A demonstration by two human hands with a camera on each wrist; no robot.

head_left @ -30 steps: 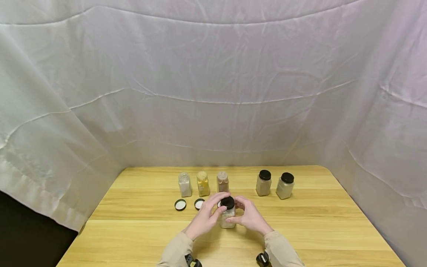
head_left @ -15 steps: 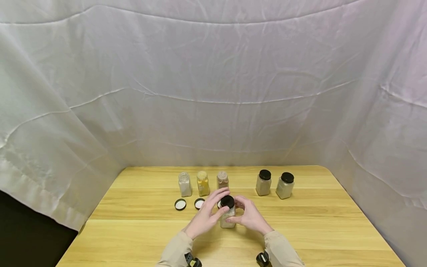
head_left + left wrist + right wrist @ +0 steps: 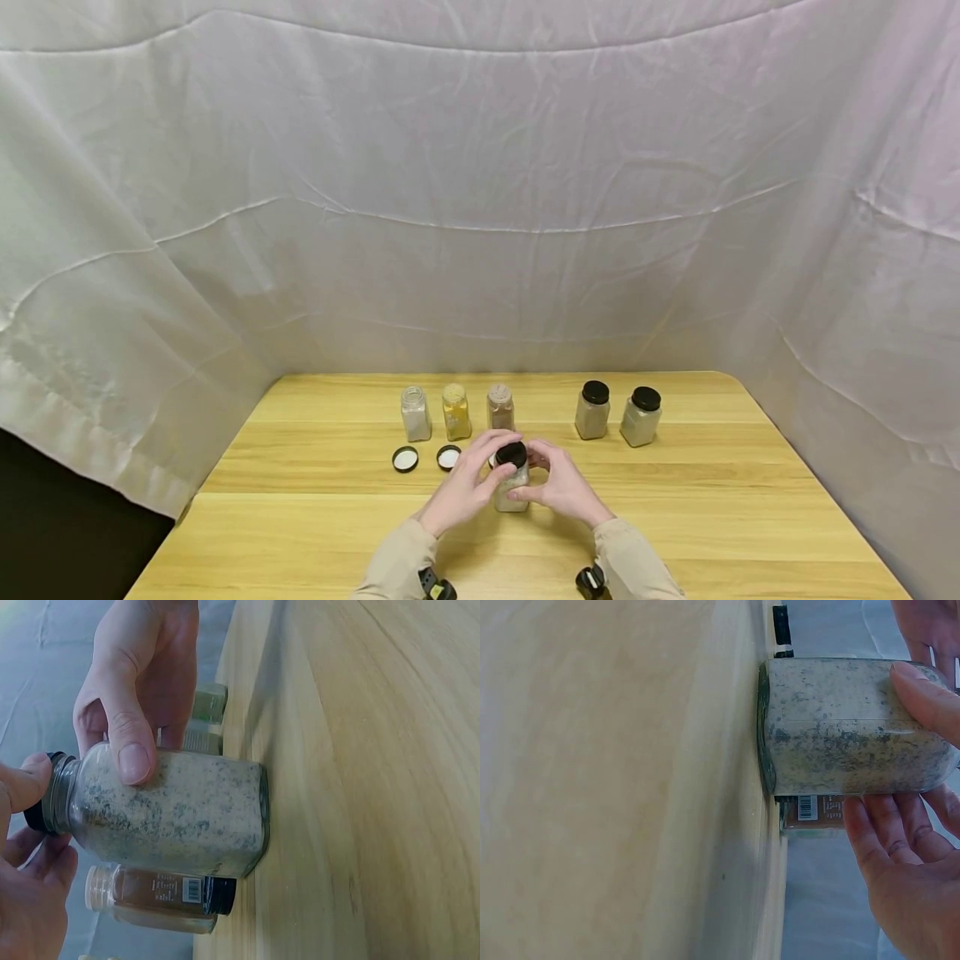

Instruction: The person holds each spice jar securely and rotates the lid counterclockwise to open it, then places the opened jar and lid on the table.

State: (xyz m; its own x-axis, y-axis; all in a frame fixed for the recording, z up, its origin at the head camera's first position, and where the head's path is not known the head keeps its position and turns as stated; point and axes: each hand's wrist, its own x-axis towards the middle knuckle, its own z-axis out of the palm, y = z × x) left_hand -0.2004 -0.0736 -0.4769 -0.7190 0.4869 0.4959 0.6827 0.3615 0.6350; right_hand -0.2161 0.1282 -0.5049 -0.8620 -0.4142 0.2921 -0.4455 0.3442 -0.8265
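Observation:
A square clear jar (image 3: 512,495) of pale, dark-speckled powder stands upright on the table, its black lid (image 3: 512,454) on top. My left hand (image 3: 468,486) grips the lid, thumb on the near side and fingers across the far edge. My right hand (image 3: 558,483) holds the jar's body from the right; in the left wrist view its thumb (image 3: 133,761) presses the speckled face. In the right wrist view, fingers (image 3: 889,825) of that hand lie along the jar's side. Behind stands a brown-filled jar (image 3: 500,408) without a black lid, partly hidden by my left hand.
Left of the brown jar stand a yellow-filled jar (image 3: 456,415) and a whitish-filled jar (image 3: 416,417), neither with a black lid. Two upturned lids (image 3: 406,459) lie before them; another is mostly hidden. Two black-lidded jars (image 3: 592,412) stand back right. Grey cloth (image 3: 480,283) surrounds the table.
My left fingers rise slightly off the far edge of the lid and settle back, with the thumb a little further right. The right hand and the jar stay nearly still.

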